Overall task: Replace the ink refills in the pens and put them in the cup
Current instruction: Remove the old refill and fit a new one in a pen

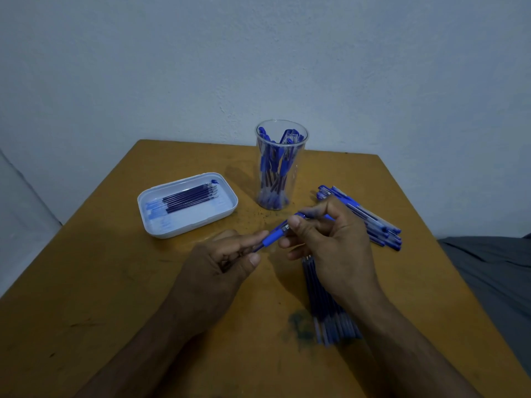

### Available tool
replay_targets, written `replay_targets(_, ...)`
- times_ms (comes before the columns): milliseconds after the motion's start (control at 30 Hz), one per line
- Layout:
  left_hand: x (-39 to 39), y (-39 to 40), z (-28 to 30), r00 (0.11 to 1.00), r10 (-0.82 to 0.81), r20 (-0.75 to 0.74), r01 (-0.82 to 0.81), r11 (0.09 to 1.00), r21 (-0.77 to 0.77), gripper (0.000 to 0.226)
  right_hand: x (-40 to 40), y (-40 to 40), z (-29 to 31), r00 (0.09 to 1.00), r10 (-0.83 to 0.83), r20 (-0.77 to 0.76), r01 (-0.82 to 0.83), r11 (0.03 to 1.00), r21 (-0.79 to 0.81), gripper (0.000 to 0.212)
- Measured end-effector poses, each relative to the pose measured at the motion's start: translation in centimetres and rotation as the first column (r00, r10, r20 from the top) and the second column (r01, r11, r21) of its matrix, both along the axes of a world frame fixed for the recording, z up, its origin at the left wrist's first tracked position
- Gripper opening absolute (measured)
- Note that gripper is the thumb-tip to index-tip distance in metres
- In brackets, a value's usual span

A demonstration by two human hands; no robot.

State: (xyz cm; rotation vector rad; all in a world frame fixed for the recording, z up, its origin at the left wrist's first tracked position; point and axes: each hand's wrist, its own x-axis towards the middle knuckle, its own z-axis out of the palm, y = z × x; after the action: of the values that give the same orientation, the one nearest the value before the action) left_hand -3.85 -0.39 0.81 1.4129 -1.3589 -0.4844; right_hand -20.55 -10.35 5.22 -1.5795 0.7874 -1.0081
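A blue pen (274, 235) is held between both hands above the middle of the table. My left hand (221, 265) pinches its tip end by the blue rubber grip. My right hand (330, 239) grips the barrel end, fingers curled round it. A clear plastic cup (281, 165) stands behind the hands with several blue pens upright in it. A pile of blue pens (370, 222) lies to the right, partly hidden by my right hand. A bundle of ink refills (324, 305) lies under my right wrist.
A white tray (161, 222) with several dark refills sits at the left of the wooden table (115, 297). A wall stands close behind the table. Grey cloth (494, 271) lies past the right edge. An ink stain marks the wood near the refills.
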Motion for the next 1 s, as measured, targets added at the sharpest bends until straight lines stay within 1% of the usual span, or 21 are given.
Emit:
replay_targets(100, 0.1, 0.0, 0.0, 1.0, -0.024, 0.017, 0.024, 1.0, 0.014, 0.042, 0.0, -0.1, 0.0, 1.0, -0.012, 0.007, 0.012, 1.0, 0.003, 0.009)
replay_targets(233, 0.5, 0.1, -0.1, 0.999, -0.03, 0.02, 0.029, 1.0, 0.011, 0.042, 0.1, 0.1, -0.1, 1.0, 0.007, 0.021, -0.007, 1.0, 0.024, 0.013)
replay_targets(567, 1.0, -0.1, -0.4, 0.998, -0.049, 0.047, 0.048, 0.998, 0.033, 0.042, -0.1, 1.0, -0.2, 0.997, 0.059, 0.043, -0.064, 0.991, 0.119, 0.02)
replay_targets(767, 0.1, -0.6, -0.6, 0.996, 0.005, 0.085, -0.006, 1.0, 0.018, 0.044, 0.3, 0.8, -0.2, 0.998, -0.019, 0.057, 0.009, 0.985, 0.171, 0.021)
replay_targets(867, 0.0, -0.5, -0.4, 0.993, 0.034, 0.116, -0.039, 0.998, 0.039, 0.053, 0.2, 0.6, 0.5, 0.996, -0.073, 0.043, 0.068, 0.992, 0.11, 0.021)
replay_targets(900, 0.0, -0.4, -0.3, 0.988, 0.04, 0.151, -0.047, 0.998, 0.041, 0.058, 0.0, 0.5, 0.8, 0.994, -0.097, 0.041, 0.094, 0.993, 0.077, 0.021)
replay_targets(933, 0.2, -0.4, -0.1, 0.974, 0.057, 0.218, -0.065, 0.997, 0.03, 0.06, -0.1, 0.3, 1.1, 0.991, -0.125, 0.039, 0.123, 0.992, 0.036, 0.021)
replay_targets(1000, 0.5, -0.8, 0.1, 0.923, 0.098, 0.372, -0.113, 0.993, 0.018, 0.058, -0.4, -0.1, 1.8, 0.982, -0.186, 0.015, 0.187, 0.98, -0.062, 0.021)
